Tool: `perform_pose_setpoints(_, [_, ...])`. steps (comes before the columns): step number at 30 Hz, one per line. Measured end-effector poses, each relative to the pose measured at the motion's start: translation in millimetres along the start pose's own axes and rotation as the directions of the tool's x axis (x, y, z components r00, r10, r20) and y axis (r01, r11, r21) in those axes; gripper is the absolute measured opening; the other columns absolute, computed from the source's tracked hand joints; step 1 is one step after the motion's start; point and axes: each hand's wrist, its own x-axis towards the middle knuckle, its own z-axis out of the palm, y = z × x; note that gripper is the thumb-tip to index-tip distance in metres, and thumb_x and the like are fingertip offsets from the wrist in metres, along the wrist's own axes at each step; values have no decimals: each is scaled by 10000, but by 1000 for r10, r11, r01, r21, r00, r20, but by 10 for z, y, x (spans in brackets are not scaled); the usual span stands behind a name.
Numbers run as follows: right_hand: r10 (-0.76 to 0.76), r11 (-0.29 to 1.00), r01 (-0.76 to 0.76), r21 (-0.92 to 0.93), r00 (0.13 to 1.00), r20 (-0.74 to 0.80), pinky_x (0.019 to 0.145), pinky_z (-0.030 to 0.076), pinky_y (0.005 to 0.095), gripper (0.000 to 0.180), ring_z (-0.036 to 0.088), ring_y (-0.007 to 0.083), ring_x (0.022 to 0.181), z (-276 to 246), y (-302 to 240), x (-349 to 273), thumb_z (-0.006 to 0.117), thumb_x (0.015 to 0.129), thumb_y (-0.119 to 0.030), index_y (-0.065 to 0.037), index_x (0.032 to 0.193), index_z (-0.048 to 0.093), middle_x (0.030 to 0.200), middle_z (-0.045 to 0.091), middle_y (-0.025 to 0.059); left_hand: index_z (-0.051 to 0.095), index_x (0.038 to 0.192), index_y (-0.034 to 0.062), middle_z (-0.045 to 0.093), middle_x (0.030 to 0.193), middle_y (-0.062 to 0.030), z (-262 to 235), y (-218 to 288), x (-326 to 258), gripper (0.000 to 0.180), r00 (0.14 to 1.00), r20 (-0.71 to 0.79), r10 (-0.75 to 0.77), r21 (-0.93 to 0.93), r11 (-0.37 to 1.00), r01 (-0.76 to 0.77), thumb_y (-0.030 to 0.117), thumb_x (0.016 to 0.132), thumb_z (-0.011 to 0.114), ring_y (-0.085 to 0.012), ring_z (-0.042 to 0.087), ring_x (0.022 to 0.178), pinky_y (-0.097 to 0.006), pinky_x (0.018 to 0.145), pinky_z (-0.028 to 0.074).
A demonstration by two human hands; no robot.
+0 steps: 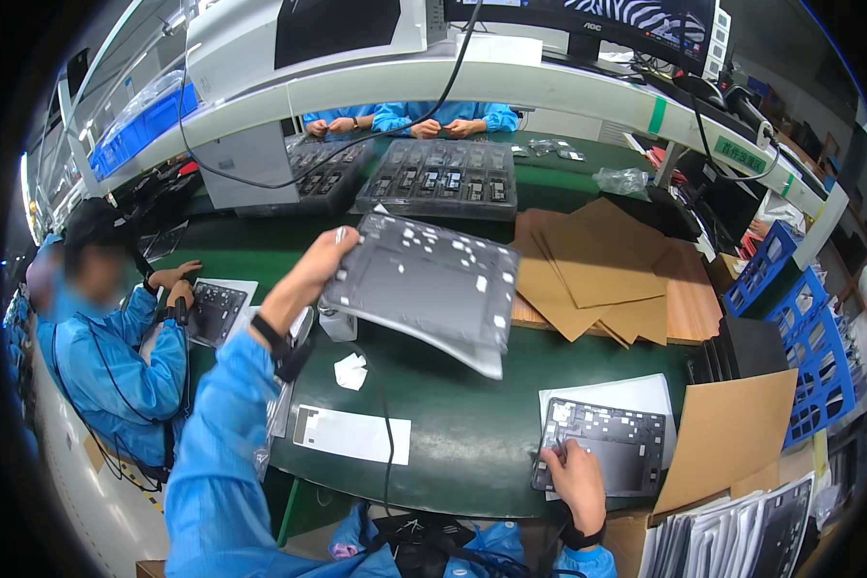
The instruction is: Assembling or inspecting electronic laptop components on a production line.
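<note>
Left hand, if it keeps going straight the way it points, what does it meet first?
The left hand points up-right while gripping a raised grey panel. Beyond that, probably the dark component trays stacked on the green table, though depth is unclear and it may pass above them.

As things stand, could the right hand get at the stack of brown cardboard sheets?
Probably yes: the right hand rests on a dark panel, and bare green table separates it from the cardboard sheets; nothing blocks the way.

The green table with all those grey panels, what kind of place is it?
Probably an electronics assembly workshop. The left hand lifts a grey panel, the right hand rests on another panel, black trays of small parts sit behind, and workers in blue coats sit around the green table.
</note>
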Motion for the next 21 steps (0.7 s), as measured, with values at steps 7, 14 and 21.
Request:
perform_pose_setpoints(7, [-29,998,25,-63,997,-72,668,514,527,333,668,463,742,-70,132,-105,691,932,-288,34,869,636,753,689,248,592,846,165,423,580,58,-389,-300,1105,193,950,-95,-296,109,946,306,258,1012,564,-78,307,405,-297,391,158])
perform_pose_setpoints(14, [99,988,-103,-112,994,-45,704,517,529,382,671,472,789,-112,185,-177,671,943,-332,47,909,656,795,689,271,618,963,103,399,583,9,-584,-1110,1605,179,906,-198,-374,222,883,413,251,1044,556,-120,278,394,-332,377,187])
perform_pose_setpoints(21, [116,983,-118,-143,993,-22,706,526,548,378,673,487,800,-127,109,-201,657,959,-344,32,928,634,811,697,272,567,1003,39,363,594,4,-923,-1293,1664,186,803,-12,-595,74,801,595,205,1057,505,-98,265,422,-266,402,188])
